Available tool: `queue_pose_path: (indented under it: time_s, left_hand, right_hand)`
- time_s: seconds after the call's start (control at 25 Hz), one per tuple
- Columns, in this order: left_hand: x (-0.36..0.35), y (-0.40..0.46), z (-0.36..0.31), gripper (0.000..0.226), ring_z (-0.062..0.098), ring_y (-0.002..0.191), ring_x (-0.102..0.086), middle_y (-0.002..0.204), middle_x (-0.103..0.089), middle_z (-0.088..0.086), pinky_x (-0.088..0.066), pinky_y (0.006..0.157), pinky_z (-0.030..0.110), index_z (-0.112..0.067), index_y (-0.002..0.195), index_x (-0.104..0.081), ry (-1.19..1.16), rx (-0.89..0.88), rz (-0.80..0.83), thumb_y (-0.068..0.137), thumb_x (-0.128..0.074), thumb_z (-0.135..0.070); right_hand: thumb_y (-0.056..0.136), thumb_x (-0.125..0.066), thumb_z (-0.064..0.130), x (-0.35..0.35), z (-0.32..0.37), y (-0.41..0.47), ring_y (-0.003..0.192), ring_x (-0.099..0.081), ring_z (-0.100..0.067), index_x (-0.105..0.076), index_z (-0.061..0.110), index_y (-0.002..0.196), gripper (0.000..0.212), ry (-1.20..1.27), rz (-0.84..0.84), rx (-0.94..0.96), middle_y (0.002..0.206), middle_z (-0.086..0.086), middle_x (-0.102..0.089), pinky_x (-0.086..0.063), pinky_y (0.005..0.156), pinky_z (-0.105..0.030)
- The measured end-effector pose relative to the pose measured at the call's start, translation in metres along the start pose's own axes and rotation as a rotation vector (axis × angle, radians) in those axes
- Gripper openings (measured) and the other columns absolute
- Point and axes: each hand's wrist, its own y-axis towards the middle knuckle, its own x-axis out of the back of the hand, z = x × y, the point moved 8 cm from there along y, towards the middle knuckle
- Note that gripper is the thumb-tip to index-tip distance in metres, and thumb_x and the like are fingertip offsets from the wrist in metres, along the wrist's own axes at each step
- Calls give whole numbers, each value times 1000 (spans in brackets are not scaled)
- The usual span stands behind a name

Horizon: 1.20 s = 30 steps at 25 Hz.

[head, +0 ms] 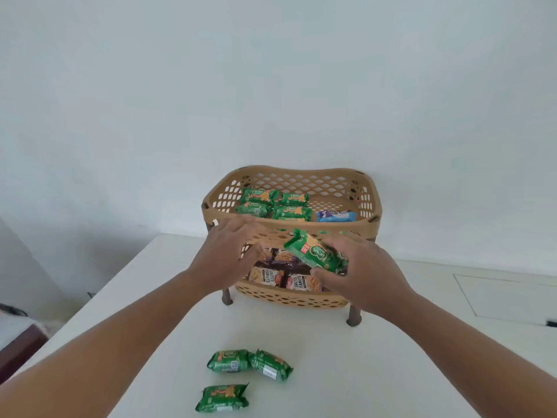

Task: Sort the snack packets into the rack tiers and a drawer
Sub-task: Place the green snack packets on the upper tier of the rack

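A green biscuit packet (316, 251) is gripped by the right hand (358, 273); the left hand (224, 254), fingers loose, is empty. The packet could be snagged on the top tier's rim (289, 224) and dropped.

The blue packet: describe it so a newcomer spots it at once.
Find the tan two-tier rack against the wall. In its top tier, right of the green packets, lies the blue packet. It is the only blue one there.

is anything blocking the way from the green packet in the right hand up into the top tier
Nothing visible blocks it. The right hand holds the green packet in front of the top tier, just below its front rim. The tier is open above, with bare floor behind the blue packet. The left hand is off to the side.
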Motion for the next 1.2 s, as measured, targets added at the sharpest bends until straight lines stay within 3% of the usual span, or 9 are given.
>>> queue_pose_path:
  time_s: [0.12, 0.28, 0.36, 0.52, 0.64, 0.76, 0.84, 1.04, 1.2]
  left_hand:
    - [10, 54, 10, 40, 9, 128, -50, 137, -59, -6, -39, 107, 38, -24, 132, -61, -67, 15, 54, 100, -53, -47]
    - [-4, 114, -5, 65, -3, 93, -68, 111, -69, -21, -53, 77, 24, -41, 133, -55, -486, 55, 211, 79, -63, -76]
    - [-23, 136, -16, 78, 4, 101, -70, 117, -71, -16, -57, 86, 30, -40, 137, -52, -643, 77, 288, 72, -67, -81]
    - [-47, 168, -4, 56, 23, 95, -74, 108, -75, 9, -61, 89, 43, -29, 118, -65, -903, 177, 256, 75, -78, -63]
    - [-66, 182, 14, 44, 27, 93, -74, 103, -76, 9, -61, 88, 41, -18, 107, -72, -1089, 262, 316, 73, -87, -43]
    - [-87, 197, 29, 26, 25, 87, -71, 97, -75, 9, -60, 91, 47, -9, 99, -68, -1351, 428, 252, 80, -84, -18]
    - [-96, 202, 29, 27, 27, 86, -71, 100, -73, 14, -60, 89, 46, -7, 100, -62, -1470, 508, 218, 82, -81, -10]
    - [-99, 205, 21, 47, 15, 75, -65, 86, -68, 0, -59, 73, 36, -12, 101, -61, -1265, 334, 205, 68, -93, -25]
    - [-89, 205, 34, 37, 8, 97, -69, 107, -73, -7, -58, 88, 34, -27, 103, -66, -845, 131, 331, 75, -88, -36]
  right_hand:
    - [78, -63, 63, 39, -19, 38, 85, -63, -5, -64, 34, 121, 52, 72, -102, -83, 102, 21, -66, -49, 66, -29]
    - [78, -72, 55, 41, -38, 89, 85, -63, -11, -67, 33, 110, 39, 3, -119, -169, 95, 14, -69, -50, 66, -32]
    - [78, -72, 53, 29, -41, 112, 93, -60, -15, -68, 34, 107, 36, -47, -108, -173, 94, 14, -67, -48, 71, -32]
    - [77, -73, 51, 17, -50, 145, 106, -45, -10, -65, 40, 125, 50, -93, -127, -138, 117, 16, -67, -38, 86, -32]
    - [77, -75, 46, 15, -60, 160, 117, -43, -12, -56, 42, 137, 63, -114, -168, -126, 133, 17, -54, -40, 96, -33]
    - [79, -80, 44, 10, -88, 166, 111, -56, -11, -40, 35, 148, 80, 276, -290, -445, 129, 15, -50, -49, 89, -32]
    - [86, -76, 47, -17, -98, 172, 102, -70, -21, -51, 23, 140, 63, 731, -206, -662, 120, 2, -68, -59, 78, -33]
    - [93, -73, 37, -49, -90, 197, 83, -76, -20, -69, 14, 111, 29, 1071, -24, -706, 96, -6, -77, -63, 73, -35]
    - [83, -80, 30, -50, -108, 219, 72, -70, -11, -69, 25, 101, 22, 798, 20, -615, 93, 2, -73, -59, 64, -30]
